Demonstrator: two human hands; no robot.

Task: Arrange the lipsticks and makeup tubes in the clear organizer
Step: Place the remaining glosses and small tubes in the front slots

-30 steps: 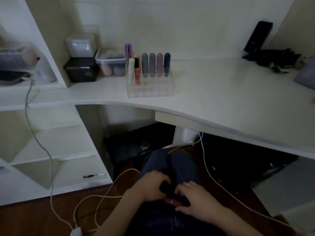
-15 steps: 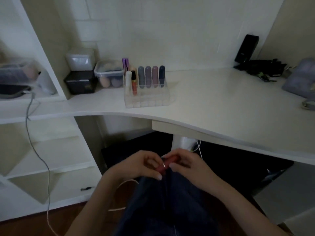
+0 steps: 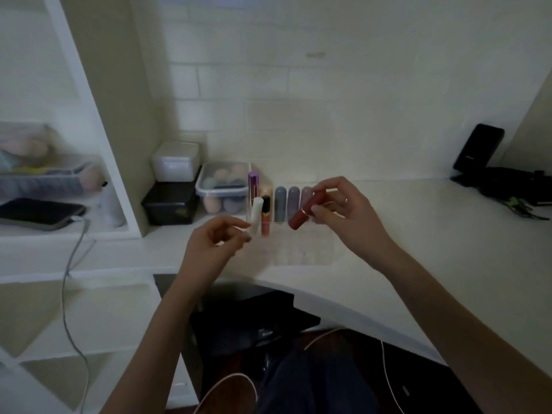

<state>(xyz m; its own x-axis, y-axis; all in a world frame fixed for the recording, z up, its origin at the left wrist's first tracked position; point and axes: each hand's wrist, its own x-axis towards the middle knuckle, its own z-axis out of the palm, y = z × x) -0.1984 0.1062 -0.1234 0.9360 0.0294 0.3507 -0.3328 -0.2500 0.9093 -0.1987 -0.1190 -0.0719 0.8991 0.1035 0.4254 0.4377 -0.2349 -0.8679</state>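
Observation:
The clear organizer point(image 3: 298, 249) stands on the white desk, its back row filled with several upright tubes: a purple one point(image 3: 253, 186), a white one point(image 3: 257, 215), an orange-and-black one point(image 3: 265, 219) and grey to mauve lipsticks point(image 3: 280, 204). My right hand point(image 3: 343, 213) pinches a dark red lipstick point(image 3: 301, 215), tilted, just above the organizer's right part. My left hand point(image 3: 218, 243) hovers at the organizer's left front, fingers loosely curled, holding nothing that I can see.
A clear tub of makeup sponges point(image 3: 222, 186), a black box point(image 3: 171, 203) and a white box point(image 3: 175, 161) stand left of the organizer. Shelves point(image 3: 59, 231) with a cable lie further left. A black phone stand point(image 3: 478, 150) and dark clutter sit at the desk's right back.
Both hands rose from my lap to the desk. The red lipstick went from between both hands into the right hand alone, now over the organizer. The left hand let go.

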